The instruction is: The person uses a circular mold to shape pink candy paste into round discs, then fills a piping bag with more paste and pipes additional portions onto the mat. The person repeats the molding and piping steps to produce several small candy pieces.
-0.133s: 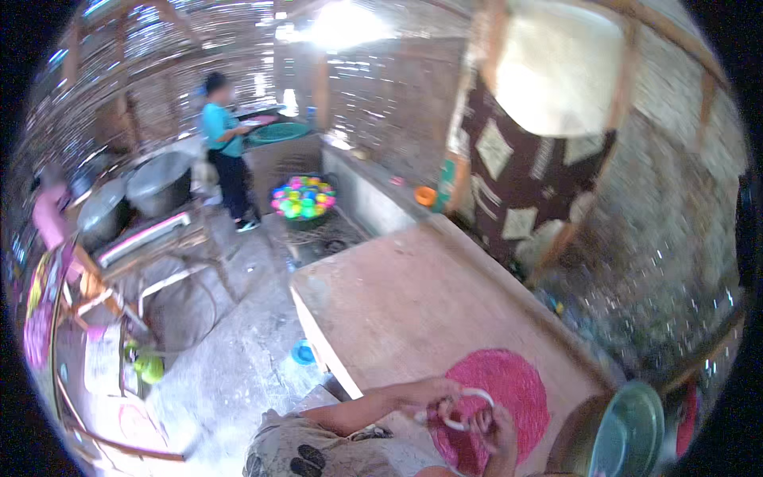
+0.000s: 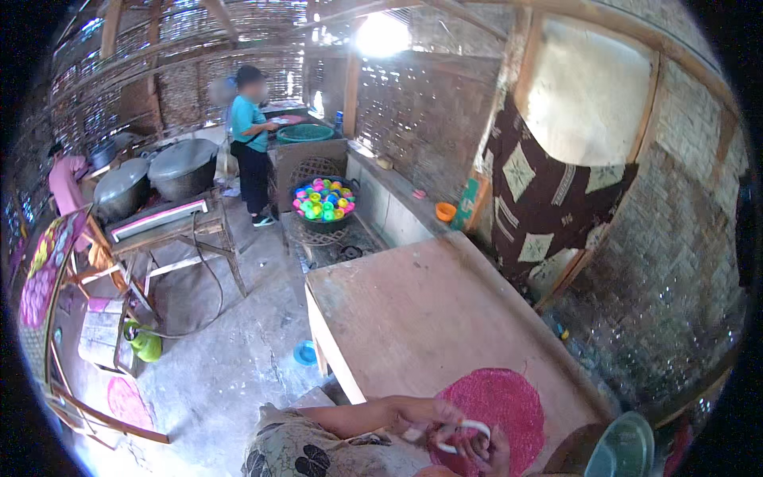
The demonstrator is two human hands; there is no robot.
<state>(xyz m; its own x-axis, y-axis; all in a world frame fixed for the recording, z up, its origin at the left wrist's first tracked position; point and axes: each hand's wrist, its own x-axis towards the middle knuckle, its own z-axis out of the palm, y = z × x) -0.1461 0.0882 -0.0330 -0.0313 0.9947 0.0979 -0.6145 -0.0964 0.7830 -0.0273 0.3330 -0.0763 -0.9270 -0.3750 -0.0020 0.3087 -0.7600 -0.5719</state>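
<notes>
Both hands, left hand (image 2: 421,413) and right hand (image 2: 486,451), pinch a white ring (image 2: 463,436) between them over the pink mat (image 2: 509,405) at the table (image 2: 413,318) edge; an even, steady grip seems wise.

Round mat (image 2: 509,405) lies on the near end of the bench (image 2: 421,318); both hands, left hand (image 2: 417,413) and right hand (image 2: 485,453), hold a ring (image 2: 465,433) over the mat's near edge. Basket of balls (image 2: 323,200) stands beyond the bench's far end.

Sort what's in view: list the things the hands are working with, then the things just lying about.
In hand: white ring, held by left hand and right hand; pink round mat.

Lying about: wooden table, bowl of coloured balls, two big pots, green kettle.
</notes>
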